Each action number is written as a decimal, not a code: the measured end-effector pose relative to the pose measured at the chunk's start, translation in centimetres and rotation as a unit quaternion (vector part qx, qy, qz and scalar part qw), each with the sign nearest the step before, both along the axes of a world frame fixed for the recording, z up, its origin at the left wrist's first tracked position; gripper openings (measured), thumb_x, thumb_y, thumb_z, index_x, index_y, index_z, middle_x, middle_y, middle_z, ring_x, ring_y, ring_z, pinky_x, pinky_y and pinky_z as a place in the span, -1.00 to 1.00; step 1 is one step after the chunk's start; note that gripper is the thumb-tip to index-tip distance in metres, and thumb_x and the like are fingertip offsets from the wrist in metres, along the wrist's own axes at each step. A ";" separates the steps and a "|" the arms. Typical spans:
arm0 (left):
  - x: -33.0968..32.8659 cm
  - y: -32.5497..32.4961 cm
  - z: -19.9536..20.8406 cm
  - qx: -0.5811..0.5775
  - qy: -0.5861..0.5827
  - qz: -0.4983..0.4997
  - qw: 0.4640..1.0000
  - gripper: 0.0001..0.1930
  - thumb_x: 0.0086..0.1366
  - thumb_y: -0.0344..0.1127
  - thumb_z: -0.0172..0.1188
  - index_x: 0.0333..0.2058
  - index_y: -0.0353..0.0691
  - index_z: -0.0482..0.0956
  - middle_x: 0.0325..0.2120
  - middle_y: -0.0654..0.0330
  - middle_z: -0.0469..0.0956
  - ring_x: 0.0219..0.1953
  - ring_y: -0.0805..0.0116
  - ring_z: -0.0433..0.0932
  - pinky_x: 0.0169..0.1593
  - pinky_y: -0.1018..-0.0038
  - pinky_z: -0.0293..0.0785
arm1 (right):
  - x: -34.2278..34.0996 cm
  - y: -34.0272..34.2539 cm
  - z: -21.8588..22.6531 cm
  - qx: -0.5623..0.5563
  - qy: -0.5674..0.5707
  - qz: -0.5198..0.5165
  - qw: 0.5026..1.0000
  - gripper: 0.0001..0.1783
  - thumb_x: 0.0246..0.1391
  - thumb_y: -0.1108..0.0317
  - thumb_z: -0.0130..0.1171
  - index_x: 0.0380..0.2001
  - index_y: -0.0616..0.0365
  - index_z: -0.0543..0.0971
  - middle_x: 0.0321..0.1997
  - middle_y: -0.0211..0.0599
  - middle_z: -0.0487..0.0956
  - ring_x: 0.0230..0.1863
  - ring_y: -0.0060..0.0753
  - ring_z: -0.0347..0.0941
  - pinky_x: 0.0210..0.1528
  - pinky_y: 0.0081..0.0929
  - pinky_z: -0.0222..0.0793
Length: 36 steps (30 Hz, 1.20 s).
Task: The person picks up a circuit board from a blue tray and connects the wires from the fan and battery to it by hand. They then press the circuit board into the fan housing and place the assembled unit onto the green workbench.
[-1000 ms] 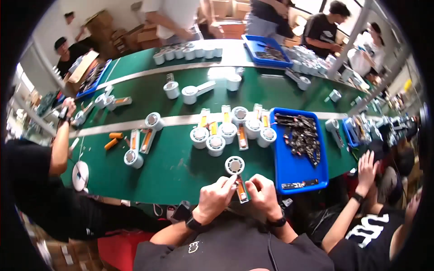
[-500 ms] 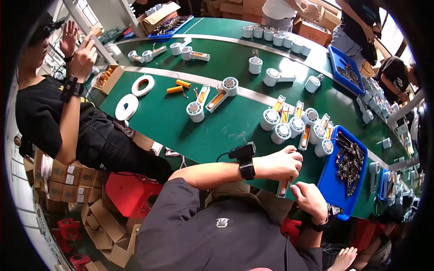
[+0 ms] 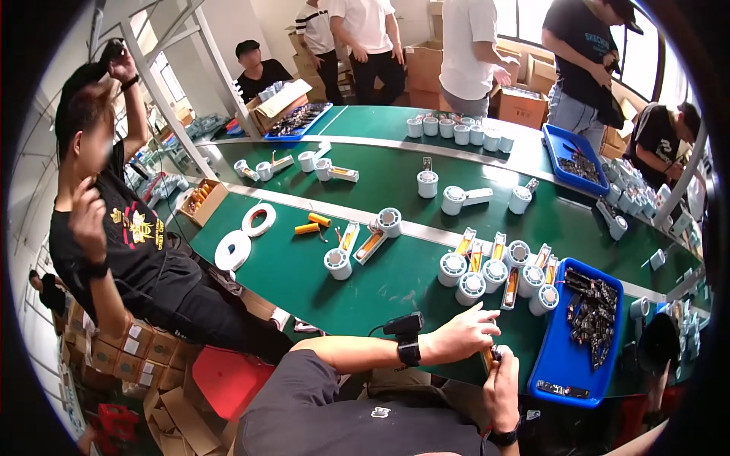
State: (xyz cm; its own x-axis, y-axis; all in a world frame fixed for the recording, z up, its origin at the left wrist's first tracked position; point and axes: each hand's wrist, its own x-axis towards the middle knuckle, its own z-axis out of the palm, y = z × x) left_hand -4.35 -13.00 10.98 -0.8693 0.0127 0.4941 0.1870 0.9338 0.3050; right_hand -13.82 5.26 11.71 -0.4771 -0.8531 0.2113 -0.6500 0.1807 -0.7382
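Observation:
At the table's near edge, my left hand [image 3: 461,336] is closed around an open handle [image 3: 487,359] with a yellow cell showing in it. My fingers hide most of that piece. My right hand [image 3: 502,389] meets it from the right, pinching a small dark part [image 3: 496,353] against the handle's end; its kind is too small to tell. Just beyond stand several light grey handheld fan bodies [image 3: 471,284] with round heads and open handles holding yellow cells. To the right, a blue tray [image 3: 549,372] holds a heap of dark circuit boards [image 3: 589,319].
Two more fan bodies [image 3: 338,263] stand left of centre, near loose yellow cells [image 3: 307,228] and white tape rolls [image 3: 233,251]. A carton [image 3: 204,204] of cells sits at the table's left edge. A co-worker [image 3: 114,220] stands close on my left; others stand across the green table.
The view has tilted up, so the table sits lower. My right hand has moved from beside the tray to my left hand, a dark part now in its fingers. The left co-worker's hands have shifted.

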 end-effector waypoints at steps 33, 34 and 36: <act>1.4 -0.1 -2.4 -0.027 0.159 -0.029 0.986 -0.87 0.10 -0.35 0.32 -0.38 -0.27 0.65 -0.08 0.09 0.55 0.17 -0.10 0.50 0.23 -0.18 0.48 | 0.4 0.3 -1.3 -0.040 0.121 -0.083 0.988 -0.70 0.00 0.53 0.40 -0.14 0.36 0.68 -0.31 -0.03 0.66 -0.29 -0.04 0.49 -0.18 -0.21 0.47; 1.4 -0.1 -2.0 -0.041 0.160 -0.031 0.986 -0.87 0.09 -0.35 0.32 -0.40 -0.28 0.65 -0.08 0.09 0.55 0.17 -0.10 0.50 0.23 -0.19 0.48 | 0.4 0.3 -1.2 -0.038 0.126 -0.083 0.988 -0.70 0.00 0.53 0.40 -0.15 0.36 0.68 -0.31 -0.04 0.66 -0.29 -0.04 0.49 -0.18 -0.21 0.47; 1.4 -0.2 -1.5 -0.049 0.151 -0.033 0.987 -0.86 0.09 -0.34 0.32 -0.40 -0.28 0.65 -0.08 0.09 0.55 0.16 -0.09 0.50 0.23 -0.19 0.48 | 0.3 0.3 -1.1 -0.030 0.130 -0.084 0.988 -0.71 -0.01 0.53 0.40 -0.16 0.36 0.68 -0.30 -0.04 0.66 -0.28 -0.04 0.49 -0.18 -0.20 0.46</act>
State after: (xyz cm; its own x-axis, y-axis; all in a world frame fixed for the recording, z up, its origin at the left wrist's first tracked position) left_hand -2.95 -13.22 9.52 -0.6779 0.1241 0.7246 0.3163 0.9390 0.1350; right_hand -13.47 5.59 10.62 -0.5338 -0.7487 0.3930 -0.7833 0.2628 -0.5633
